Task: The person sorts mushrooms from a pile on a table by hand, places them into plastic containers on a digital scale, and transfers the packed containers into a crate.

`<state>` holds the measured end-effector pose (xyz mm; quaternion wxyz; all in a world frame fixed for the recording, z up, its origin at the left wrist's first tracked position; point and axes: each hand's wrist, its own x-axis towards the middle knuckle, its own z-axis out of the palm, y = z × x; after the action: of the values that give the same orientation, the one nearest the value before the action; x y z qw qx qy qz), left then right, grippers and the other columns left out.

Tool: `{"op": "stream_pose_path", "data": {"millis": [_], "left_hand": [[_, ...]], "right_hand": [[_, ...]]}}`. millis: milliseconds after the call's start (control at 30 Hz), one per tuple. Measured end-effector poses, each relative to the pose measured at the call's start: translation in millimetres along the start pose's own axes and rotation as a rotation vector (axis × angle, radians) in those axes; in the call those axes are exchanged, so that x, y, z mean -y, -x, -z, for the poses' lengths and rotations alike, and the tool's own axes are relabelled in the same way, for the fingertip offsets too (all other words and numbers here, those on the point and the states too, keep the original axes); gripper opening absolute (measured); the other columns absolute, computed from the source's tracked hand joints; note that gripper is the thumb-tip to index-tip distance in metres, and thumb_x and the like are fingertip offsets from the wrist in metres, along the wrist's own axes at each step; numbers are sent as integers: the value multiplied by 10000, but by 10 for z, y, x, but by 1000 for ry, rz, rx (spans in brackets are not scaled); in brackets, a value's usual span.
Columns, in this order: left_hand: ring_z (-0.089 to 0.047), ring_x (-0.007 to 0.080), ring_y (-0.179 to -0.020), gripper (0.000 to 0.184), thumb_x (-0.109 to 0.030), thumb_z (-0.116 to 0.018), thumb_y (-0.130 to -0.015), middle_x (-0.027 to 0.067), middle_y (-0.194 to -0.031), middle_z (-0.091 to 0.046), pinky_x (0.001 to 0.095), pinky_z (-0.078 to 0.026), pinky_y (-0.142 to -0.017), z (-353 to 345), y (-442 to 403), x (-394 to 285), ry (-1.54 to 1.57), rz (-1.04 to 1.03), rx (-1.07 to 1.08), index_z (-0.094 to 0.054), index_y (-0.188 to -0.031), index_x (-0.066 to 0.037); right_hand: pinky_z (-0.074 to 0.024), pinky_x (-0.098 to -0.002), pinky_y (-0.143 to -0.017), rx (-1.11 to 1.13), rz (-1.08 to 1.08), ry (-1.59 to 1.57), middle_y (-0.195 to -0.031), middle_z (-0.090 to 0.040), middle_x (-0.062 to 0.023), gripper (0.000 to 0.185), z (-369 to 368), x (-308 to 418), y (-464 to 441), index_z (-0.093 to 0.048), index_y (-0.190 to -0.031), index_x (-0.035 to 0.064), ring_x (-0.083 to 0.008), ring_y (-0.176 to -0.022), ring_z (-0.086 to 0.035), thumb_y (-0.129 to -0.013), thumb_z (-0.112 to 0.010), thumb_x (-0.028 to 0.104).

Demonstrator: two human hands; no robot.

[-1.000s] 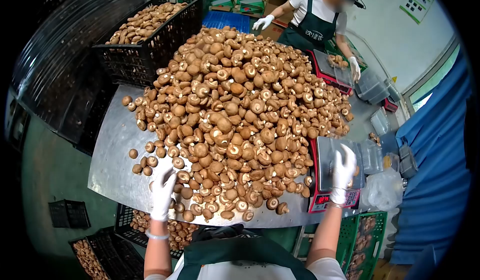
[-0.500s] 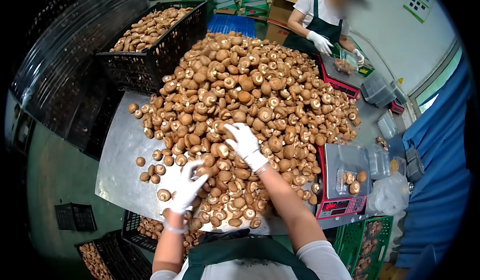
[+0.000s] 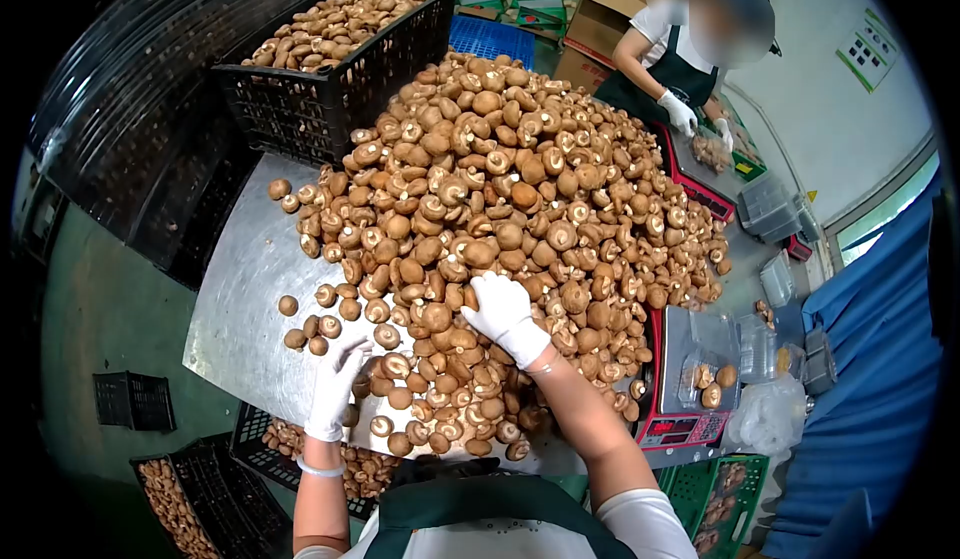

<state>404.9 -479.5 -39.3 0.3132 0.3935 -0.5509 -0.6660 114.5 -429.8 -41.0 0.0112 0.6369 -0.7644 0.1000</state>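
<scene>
A large heap of brown mushrooms (image 3: 560,189) covers much of the metal table (image 3: 240,289). My right hand (image 3: 503,317), in a white glove, rests on the heap's near middle with its fingers curled down among the mushrooms; what its fingertips hold is hidden. My left hand (image 3: 337,384), also gloved, is at the heap's lower left edge, palm inward, fingers apart and holding nothing. On the right, a red scale (image 3: 685,429) carries a clear plastic tray (image 3: 697,371) with several mushrooms in and beside it.
A black crate (image 3: 290,109) full of mushrooms stands at the back left. Across the table a co-worker (image 3: 680,59) handles a tray at another scale (image 3: 700,189). Clear containers (image 3: 768,209) and a plastic bag (image 3: 768,414) lie at the right. Crates of mushrooms stand below the near edge.
My right hand came from the scale to the heap, then shifted slightly down. My left hand moved in, then back left. The co-worker's hands came together at a tray.
</scene>
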Motion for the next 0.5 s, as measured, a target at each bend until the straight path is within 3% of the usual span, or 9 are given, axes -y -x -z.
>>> {"op": "stream_pose_path", "data": {"millis": [67,100,167,200,233,300,367,433,500], "left_hand": [[-605,155,-1015,303,-110,-495,-971,91,-1140,-634,264,-484,-872,-108,37,-99,41,34,45,-549,-1242,14],[-605,185,-1028,409,-253,-480,-995,126,-1228,-593,285,-489,-877,-137,74,-125,56,96,105,-491,-1320,-5],[-600,218,-1060,603,-466,-433,-982,152,-1318,-532,307,-493,-885,-223,180,-7,508,222,324,-412,-1390,-23],[-588,239,-1102,745,-595,-386,-945,157,-1381,-476,322,-501,-881,-251,186,37,504,245,466,-341,-1434,-36],[-602,238,-1093,731,-597,-388,-943,143,-1345,-519,314,-508,-866,-228,232,55,499,280,555,-399,-1404,-30],[-625,228,-1055,672,-562,-406,-953,131,-1288,-571,310,-518,-844,-24,251,203,280,274,862,-487,-1343,-21],[-638,199,-1013,436,-318,-558,-951,104,-1194,-634,286,-528,-809,124,274,163,200,283,1050,-570,-1261,-12],[-634,176,-1004,370,-253,-606,-926,94,-1149,-657,287,-523,-832,242,266,183,-64,343,966,-612,-1217,-24],[-631,165,-1003,339,-233,-600,-926,88,-1125,-666,288,-520,-842,329,232,64,-142,314,906,-629,-1193,-26]], "right_hand": [[-498,-398,-742,51,19,-304,-897,-593,-109,485,264,126,83,-593,-989,73,-262,-854,-611,-716,-732,448],[-505,-390,-755,128,65,-521,-914,-603,-108,501,537,285,172,-597,-1014,64,-267,-863,-615,-722,-727,450],[-515,-371,-734,145,300,-587,-916,-609,-107,443,731,558,348,-602,-1048,74,-288,-842,-613,-783,-673,421],[-514,-374,-722,129,251,-511,-897,-601,-109,380,745,585,295,-602,-1041,72,-290,-818,-605,-815,-641,375],[-513,-376,-710,112,205,-435,-878,-593,-111,320,768,573,201,-601,-1034,71,-292,-795,-597,-846,-610,329],[-514,-379,-687,-297,188,-376,-870,-577,-106,157,428,220,-78,-601,-998,102,-281,-780,-573,-869,-546,174],[-506,-390,-716,-304,43,-169,-1053,-546,-99,368,269,-2,-288,-552,-1180,115,-277,-921,-549,-824,-629,164],[-496,-386,-764,-122,2,35,-1083,-546,-82,541,105,-134,-385,-511,-1292,156,-276,-929,-550,-789,-694,238],[-496,-394,-784,-182,-12,-72,-1058,-566,-82,512,-51,-275,-396,-530,-1283,162,-281,-947,-558,-800,-685,235]]}}
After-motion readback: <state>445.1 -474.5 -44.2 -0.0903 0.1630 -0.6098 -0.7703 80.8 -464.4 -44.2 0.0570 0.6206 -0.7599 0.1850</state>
